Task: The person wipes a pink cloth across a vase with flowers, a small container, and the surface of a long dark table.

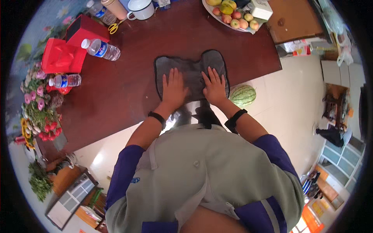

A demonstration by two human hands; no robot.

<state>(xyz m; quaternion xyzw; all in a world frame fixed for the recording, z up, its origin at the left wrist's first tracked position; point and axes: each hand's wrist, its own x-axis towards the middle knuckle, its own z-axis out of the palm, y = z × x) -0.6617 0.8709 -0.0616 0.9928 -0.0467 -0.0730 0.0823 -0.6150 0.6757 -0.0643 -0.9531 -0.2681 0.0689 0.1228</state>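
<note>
A dark grey cloth piece (191,72) with black bound edges lies spread at the front edge of the dark red table. Its far edge dips in a notch between two rounded lobes. Flat on its left part rests my left hand (173,87), fingers stretched toward the far side. On the right part lies my right hand (214,86), its fingers spread and pressing the fabric. Neither hand grips anything. The cloth's exact kind is not clear, and my palms cover some of its lower part.
Water bottles (101,49) and red boxes (64,56) occupy the table's left, near flowers (40,93). Yellow scissors (113,28) and a white enamel mug (140,9) sit farther back. At the far right is a fruit tray (223,24). A watermelon (243,95) lies on the floor.
</note>
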